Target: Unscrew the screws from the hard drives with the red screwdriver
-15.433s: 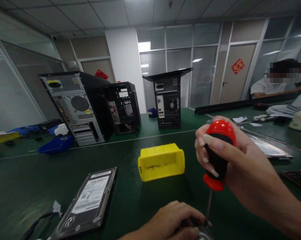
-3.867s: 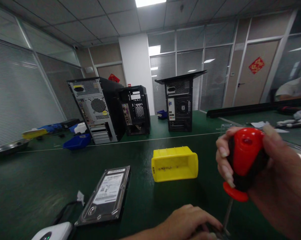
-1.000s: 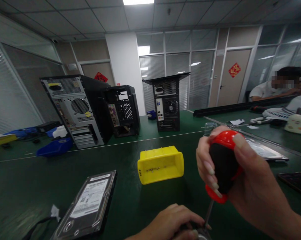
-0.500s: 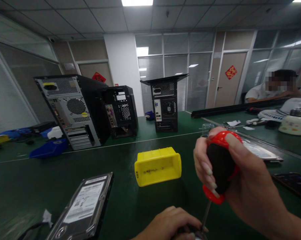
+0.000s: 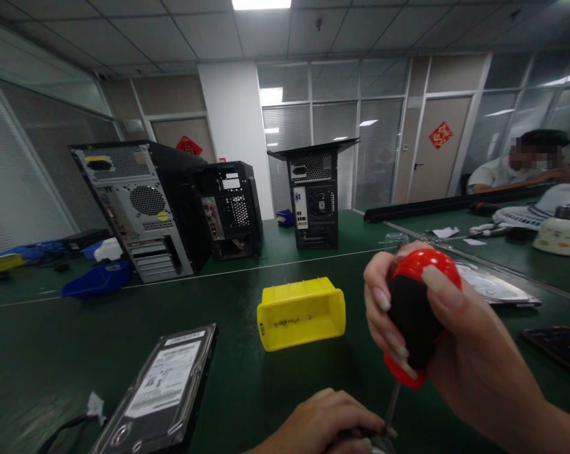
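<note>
My right hand (image 5: 459, 334) is wrapped round the red and black handle of a screwdriver (image 5: 415, 315), whose thin metal shaft points down to the bottom edge. By the shaft's lower end, my left hand (image 5: 325, 422) curls its fingers over a small metallic part (image 5: 382, 445), mostly hidden under the fingers and cut off by the frame; its kind does not show. Beyond the hands lies a yellow plastic bin (image 5: 304, 315) with small dark screws (image 5: 292, 322) in it. To the left, a hard drive (image 5: 157, 384) with a white label rests on the green table.
Several computer cases (image 5: 178, 208) stand along the back, with a blue bin (image 5: 98, 279) beside the leftmost. On the right are a silver drive (image 5: 497, 287), a phone (image 5: 557, 347) and a cream jar (image 5: 562, 233). Another person (image 5: 512, 167) sits at the far right.
The view has shifted very slightly. My right hand's fingers have moved a little on the screwdriver handle; the left hand stays in place.
</note>
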Motion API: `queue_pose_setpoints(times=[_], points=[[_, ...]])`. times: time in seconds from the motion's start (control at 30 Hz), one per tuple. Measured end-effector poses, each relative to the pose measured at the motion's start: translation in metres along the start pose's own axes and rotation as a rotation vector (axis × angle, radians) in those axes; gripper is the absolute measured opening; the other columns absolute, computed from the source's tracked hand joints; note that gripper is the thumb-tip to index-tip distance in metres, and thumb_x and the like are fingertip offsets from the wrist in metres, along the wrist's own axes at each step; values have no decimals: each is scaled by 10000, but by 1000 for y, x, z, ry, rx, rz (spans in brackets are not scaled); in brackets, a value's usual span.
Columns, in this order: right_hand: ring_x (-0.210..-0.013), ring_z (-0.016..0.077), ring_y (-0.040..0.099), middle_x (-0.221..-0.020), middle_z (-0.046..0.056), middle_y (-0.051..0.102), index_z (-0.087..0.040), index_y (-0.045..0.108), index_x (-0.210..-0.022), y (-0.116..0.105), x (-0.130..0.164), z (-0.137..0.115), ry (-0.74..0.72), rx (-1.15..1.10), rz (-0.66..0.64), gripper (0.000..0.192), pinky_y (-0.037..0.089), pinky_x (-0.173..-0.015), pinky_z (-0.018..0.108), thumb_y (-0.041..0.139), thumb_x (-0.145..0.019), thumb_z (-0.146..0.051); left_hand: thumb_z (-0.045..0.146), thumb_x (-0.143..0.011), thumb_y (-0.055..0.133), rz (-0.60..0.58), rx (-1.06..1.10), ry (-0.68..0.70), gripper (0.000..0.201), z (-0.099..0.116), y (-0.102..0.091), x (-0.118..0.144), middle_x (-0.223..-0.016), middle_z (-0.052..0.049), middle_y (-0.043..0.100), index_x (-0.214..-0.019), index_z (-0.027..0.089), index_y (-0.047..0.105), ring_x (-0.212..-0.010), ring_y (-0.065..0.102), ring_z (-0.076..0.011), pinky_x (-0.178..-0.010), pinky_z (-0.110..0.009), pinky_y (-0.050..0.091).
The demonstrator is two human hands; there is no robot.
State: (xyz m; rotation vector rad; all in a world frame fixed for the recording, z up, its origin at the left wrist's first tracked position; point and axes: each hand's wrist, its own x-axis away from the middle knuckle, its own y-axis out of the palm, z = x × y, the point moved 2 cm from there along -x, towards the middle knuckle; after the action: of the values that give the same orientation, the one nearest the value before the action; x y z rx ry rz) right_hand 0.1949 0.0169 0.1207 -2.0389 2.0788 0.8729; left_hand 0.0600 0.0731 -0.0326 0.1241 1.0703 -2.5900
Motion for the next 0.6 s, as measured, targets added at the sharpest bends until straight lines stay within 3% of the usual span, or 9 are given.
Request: queue_pose_setpoints(times=[0.13,0.33,0.6], points=[[-385,76,429,-624,-50,524,-305,599,-740,0,0,0,4,-3,11,253,406,-302,148,723,-752,-525,681,-970,228,-21,-15,-43,650,-1,1,0,-1116,-60,708,-1236,244,628,-986,644,-195,-892,-285,445],[-368,83,421,-597,-49,519,-295,596,-710,0,3,-1,-28,4,38,260,381,-289,160,730,-744,-516,637,-992,253,-11,-7,-2,587,-3,2,1,-1133,-63,693,-1254,249,608,-982,637,-193,-907,-291,441],[-384,104,435,-605,-42,531,-317,606,-756,0,2,0,-14,28,19,242,398,-276,170,701,-763,-539,523,-1025,334,-40,-27,-54,450,9,-4,4,-1168,-71,687,-1245,228,594,-1018,642,-191,-922,-287,435]])
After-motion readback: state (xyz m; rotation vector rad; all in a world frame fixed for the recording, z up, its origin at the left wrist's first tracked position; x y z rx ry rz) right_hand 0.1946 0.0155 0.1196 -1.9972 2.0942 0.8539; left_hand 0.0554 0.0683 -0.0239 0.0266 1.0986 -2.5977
